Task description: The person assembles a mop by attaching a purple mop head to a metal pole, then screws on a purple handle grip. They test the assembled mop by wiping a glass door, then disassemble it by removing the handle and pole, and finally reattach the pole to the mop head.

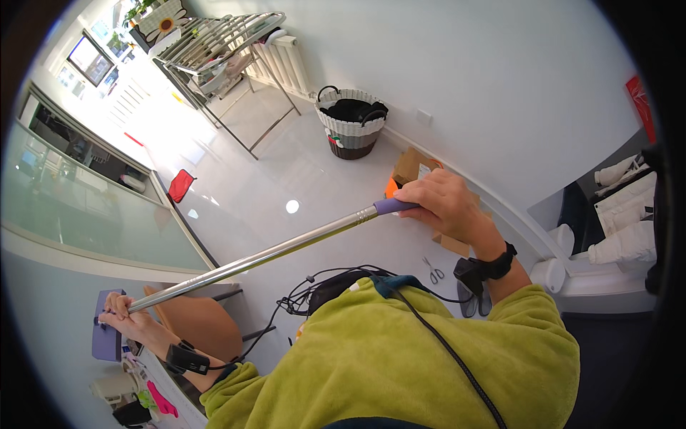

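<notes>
A mop (257, 256) with a silver metal pole lies slantwise across my front, its purple rectangular head at the far left and its purple grip at the right. My right hand (444, 204) wraps round the grip end, fingers closed. Down at the other end, my left hand (123, 316) grips the pole right beside the purple head, which it partly covers. What the underside of the head looks like cannot be seen. Both wrists carry black devices, and a black cable runs over my yellow-green top.
A brown chair (196, 322) stands close under the pole at left. Cardboard boxes (412, 166), scissors (433, 270) and slippers (468, 300) lie on the floor at right. Farther off are a woven basket (350, 139), a drying rack (250, 136) and a red cloth-like item (181, 186).
</notes>
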Demonstrator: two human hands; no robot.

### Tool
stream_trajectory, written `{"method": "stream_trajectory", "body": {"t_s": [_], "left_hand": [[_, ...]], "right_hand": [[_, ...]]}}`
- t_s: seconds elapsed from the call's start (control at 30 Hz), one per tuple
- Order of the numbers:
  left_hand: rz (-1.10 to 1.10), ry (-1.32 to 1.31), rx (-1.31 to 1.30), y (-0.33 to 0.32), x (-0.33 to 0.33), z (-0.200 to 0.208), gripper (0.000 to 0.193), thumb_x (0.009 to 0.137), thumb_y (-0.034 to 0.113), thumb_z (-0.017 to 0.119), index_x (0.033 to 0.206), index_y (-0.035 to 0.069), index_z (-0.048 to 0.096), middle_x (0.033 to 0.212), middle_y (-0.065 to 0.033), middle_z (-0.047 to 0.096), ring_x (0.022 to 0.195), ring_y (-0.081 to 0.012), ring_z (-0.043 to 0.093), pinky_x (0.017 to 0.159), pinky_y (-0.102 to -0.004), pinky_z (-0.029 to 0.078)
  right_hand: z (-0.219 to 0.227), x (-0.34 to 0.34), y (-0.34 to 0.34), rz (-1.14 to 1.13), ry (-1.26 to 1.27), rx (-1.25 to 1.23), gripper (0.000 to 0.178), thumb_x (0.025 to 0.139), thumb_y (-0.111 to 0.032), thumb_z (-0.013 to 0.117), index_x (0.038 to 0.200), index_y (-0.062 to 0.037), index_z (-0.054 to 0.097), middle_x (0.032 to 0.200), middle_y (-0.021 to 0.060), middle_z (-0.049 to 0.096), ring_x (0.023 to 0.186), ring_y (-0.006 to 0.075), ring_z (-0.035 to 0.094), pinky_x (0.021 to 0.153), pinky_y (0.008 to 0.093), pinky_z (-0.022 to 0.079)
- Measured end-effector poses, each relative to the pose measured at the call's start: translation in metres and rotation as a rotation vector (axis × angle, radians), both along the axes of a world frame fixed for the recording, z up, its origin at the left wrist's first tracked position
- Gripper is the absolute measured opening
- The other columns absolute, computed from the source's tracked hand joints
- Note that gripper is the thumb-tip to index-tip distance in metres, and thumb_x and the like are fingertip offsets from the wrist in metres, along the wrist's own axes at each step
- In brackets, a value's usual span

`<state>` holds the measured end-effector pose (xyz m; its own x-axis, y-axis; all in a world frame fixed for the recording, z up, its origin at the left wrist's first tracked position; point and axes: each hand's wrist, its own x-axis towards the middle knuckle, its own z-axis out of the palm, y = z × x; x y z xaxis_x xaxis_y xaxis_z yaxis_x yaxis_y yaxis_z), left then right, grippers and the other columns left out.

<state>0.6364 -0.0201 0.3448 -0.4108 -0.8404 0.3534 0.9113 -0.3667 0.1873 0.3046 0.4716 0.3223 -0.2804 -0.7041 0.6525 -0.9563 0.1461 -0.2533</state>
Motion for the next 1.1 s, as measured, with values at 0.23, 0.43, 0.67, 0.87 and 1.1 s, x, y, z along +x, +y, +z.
{"method": "stream_trajectory", "body": {"t_s": [0.23,0.43,0.67,0.87,1.1], "left_hand": [[0.006,-0.019,0.056,-0.005,0.006,-0.003,0.047,0.092,0.048,0.04,0.073,0.005,0.035,0.059,-0.0027,0.03,0.041,-0.0106,0.026,0.033,-0.021,0.026],[-0.043,-0.041,0.036,-0.013,0.009,-0.003,0.048,0.093,0.048,0.039,0.072,0.006,0.034,0.058,-0.0026,0.029,0.04,-0.011,0.027,0.033,-0.0221,0.027],[-0.071,-0.043,0.041,-0.01,0.005,-0.002,0.049,0.093,0.05,0.036,0.071,0.006,0.034,0.057,-0.0027,0.029,0.039,-0.0108,0.027,0.032,-0.0217,0.025],[-0.113,-0.06,-0.002,-0.012,0.002,-0.002,0.05,0.094,0.049,0.034,0.071,0.005,0.035,0.056,-0.0032,0.03,0.04,-0.011,0.025,0.033,-0.0224,0.024],[-0.174,-0.079,0.062,-0.02,-0.009,-0.008,0.045,0.096,0.043,0.035,0.07,0.006,0.035,0.058,-0.0036,0.031,0.041,-0.0118,0.023,0.034,-0.0226,0.023]], "right_hand": [[-0.003,0.002,0.001,0.023,0.21,0.011,0.032,0.066,-0.02,0.074,0.095,-0.0142,0.062,0.083,-0.0042,0.062,0.065,0.0131,0.054,0.061,0.0261,0.04],[-0.012,0.004,0.003,0.062,0.146,-0.038,0.03,0.065,-0.02,0.075,0.092,-0.014,0.063,0.082,-0.0036,0.063,0.065,0.014,0.054,0.06,0.0272,0.042],[-0.015,0.005,0.005,0.126,-0.24,-0.038,0.03,0.068,-0.016,0.075,0.096,-0.0111,0.064,0.08,0.0016,0.064,0.063,0.0201,0.056,0.057,0.0297,0.043],[-0.018,0.007,0.003,0.127,-0.279,0.016,0.03,0.071,-0.018,0.073,0.099,-0.0098,0.064,0.076,0.0039,0.063,0.057,0.0204,0.055,0.052,0.0284,0.042],[-0.018,0.005,0.009,0.126,-0.167,0.05,0.032,0.072,-0.022,0.072,0.102,-0.0117,0.065,0.07,0.002,0.06,0.052,0.0183,0.053,0.046,0.0275,0.041]]}}
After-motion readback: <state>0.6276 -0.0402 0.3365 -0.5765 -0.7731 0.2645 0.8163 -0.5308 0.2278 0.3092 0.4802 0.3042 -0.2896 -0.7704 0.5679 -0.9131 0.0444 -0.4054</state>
